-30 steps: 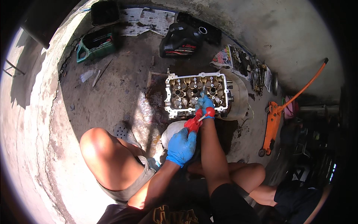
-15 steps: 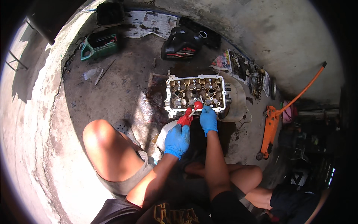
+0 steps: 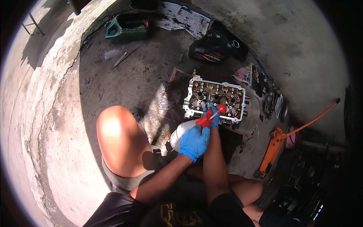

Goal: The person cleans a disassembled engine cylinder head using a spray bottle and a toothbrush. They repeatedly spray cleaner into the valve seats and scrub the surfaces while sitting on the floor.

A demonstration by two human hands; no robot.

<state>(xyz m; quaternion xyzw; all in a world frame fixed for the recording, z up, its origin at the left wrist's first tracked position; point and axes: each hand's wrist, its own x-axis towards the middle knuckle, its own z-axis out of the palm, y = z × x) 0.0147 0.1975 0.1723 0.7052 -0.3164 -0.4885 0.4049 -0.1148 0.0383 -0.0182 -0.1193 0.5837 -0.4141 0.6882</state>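
A white spray bottle with a red trigger head is gripped by my left hand, in a blue glove. Its pale nozzle tube ends in a red ball-shaped tip above the near edge of a metal engine cylinder head. My right hand, also blue-gloved, reaches to that near edge, beyond the spray head. The spray head covers much of it, so whether its fingers hold anything is hidden. Round bores and valve parts show inside the cylinder head, which lies on the stained floor.
Behind stand a black oil jug and a cut-open green container, near spread newspaper. Greasy metal parts lie by the wall at right. An orange floor jack stands at right, its handle angled up.
The view has shifted, so the cylinder head sits farther right in the picture. My right hand has moved left along the near edge, and the spray head now overlaps it.
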